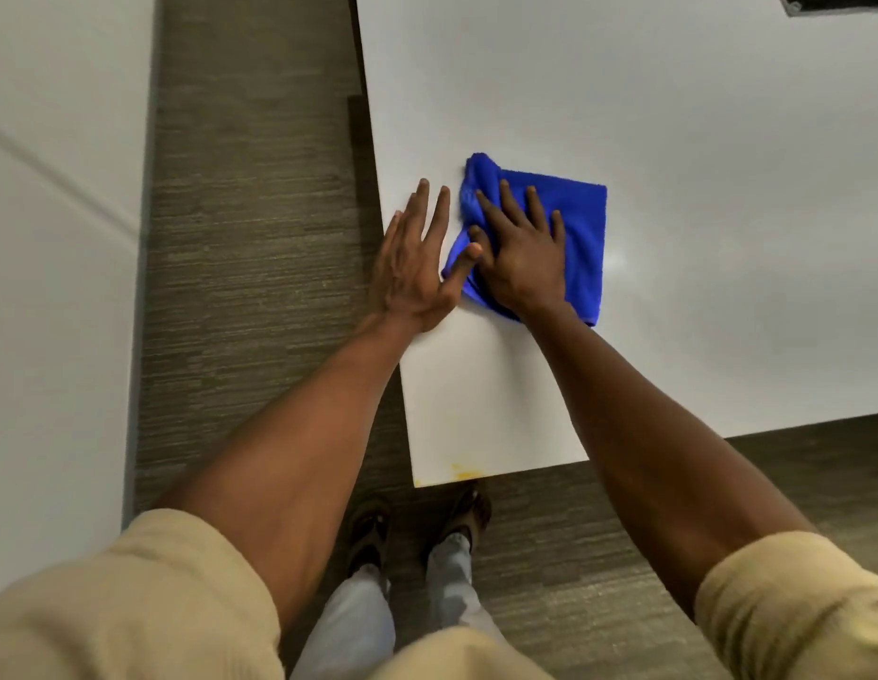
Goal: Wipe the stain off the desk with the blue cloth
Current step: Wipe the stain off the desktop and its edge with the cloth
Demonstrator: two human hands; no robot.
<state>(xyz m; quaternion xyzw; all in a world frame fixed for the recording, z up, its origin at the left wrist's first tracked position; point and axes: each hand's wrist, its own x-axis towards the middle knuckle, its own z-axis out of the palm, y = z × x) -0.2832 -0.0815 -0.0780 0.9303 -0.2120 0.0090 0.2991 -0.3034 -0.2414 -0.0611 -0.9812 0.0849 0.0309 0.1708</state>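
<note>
A blue cloth [579, 228] lies folded on the white desk [697, 139] near its left edge. My right hand [522, 247] presses flat on the cloth, fingers spread, with its thumb tucked into a bunched fold. My left hand [417, 267] rests flat on the desk beside the cloth, fingers apart, its thumb touching the cloth's left edge. A yellow stain [464, 471] marks the desk's near corner, well below both hands and apart from the cloth.
The desk's left edge and near edge border grey carpet [250, 238]. A white wall or panel [59, 238] stands to the left. A dark cable opening [834, 2] sits at the desk's far right. My feet [417, 527] stand below the corner.
</note>
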